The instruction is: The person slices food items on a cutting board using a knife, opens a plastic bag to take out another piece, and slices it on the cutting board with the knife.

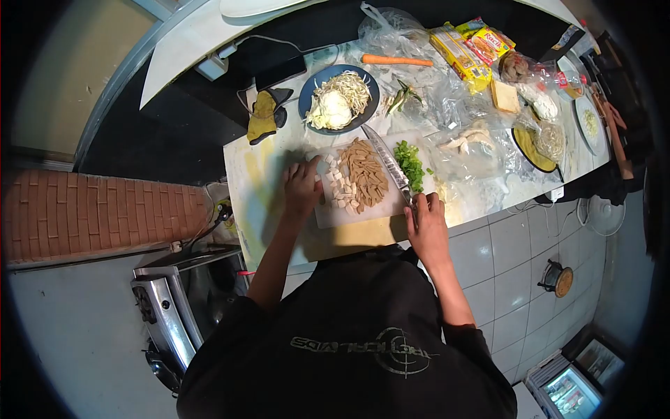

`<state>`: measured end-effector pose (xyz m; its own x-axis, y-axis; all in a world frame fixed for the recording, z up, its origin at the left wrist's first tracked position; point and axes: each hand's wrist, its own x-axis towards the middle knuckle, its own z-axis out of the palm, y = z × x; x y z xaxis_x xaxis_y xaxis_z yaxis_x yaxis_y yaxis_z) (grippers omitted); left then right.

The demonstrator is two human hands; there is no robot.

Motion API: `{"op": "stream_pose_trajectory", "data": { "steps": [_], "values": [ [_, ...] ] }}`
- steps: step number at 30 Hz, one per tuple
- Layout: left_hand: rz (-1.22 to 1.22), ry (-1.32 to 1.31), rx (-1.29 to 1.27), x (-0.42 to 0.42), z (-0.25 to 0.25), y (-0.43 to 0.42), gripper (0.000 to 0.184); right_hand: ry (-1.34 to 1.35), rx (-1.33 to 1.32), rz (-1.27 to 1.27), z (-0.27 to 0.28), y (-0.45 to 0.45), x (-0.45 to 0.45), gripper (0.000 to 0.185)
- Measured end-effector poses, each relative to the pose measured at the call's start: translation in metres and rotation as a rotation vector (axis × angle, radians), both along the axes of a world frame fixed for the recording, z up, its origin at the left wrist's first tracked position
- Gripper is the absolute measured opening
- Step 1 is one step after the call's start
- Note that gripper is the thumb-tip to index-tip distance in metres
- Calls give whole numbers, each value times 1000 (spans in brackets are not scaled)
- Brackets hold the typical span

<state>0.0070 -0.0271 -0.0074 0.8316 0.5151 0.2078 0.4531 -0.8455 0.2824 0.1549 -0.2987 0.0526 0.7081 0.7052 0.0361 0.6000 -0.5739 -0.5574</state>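
My right hand [427, 229] is closed around the handle of a kitchen knife [386, 156]. The long blade lies over the white cutting board [333, 218], pointing away from me, between brown sliced strips [364, 174] and chopped green pieces [410, 165]. At the board's left edge rests my left hand [302, 188], its fingers apart and slightly bent, close to small pale cubes [342, 187]. Whether its fingertips press on the board or a cube is hard to make out.
Behind the board stands a dark plate [304, 105] with bean sprouts and a pale vegetable. A carrot [396, 61], plastic bags [447, 105], yellow packets [460, 59] and a yellow block [504, 97] lie further back. At left are a yellow-black glove [264, 115] and a stove [164, 318].
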Motion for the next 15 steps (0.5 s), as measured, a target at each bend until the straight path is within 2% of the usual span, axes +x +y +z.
{"op": "stream_pose_trajectory", "data": {
  "steps": [4, 7, 9, 12, 15],
  "values": [
    [34, -150, -180, 1, 1, 17, 51, 112, 143, -112, 13, -4, 15, 21],
    [25, -150, -180, 1, 1, 20, 49, 21, 189, -147, 4, 3, 36, 17],
    [50, -184, -137, 5, 3, 15, 48, -59, 162, -149, -7, 8, 47, 19],
    [99, -210, -98, 8, 3, 13, 48, -140, -58, -241, -12, 6, 56, 24],
    [122, -217, -140, 9, 9, 3, 45, -104, 79, -257, -2, -3, 52, 21]
  ]
}}
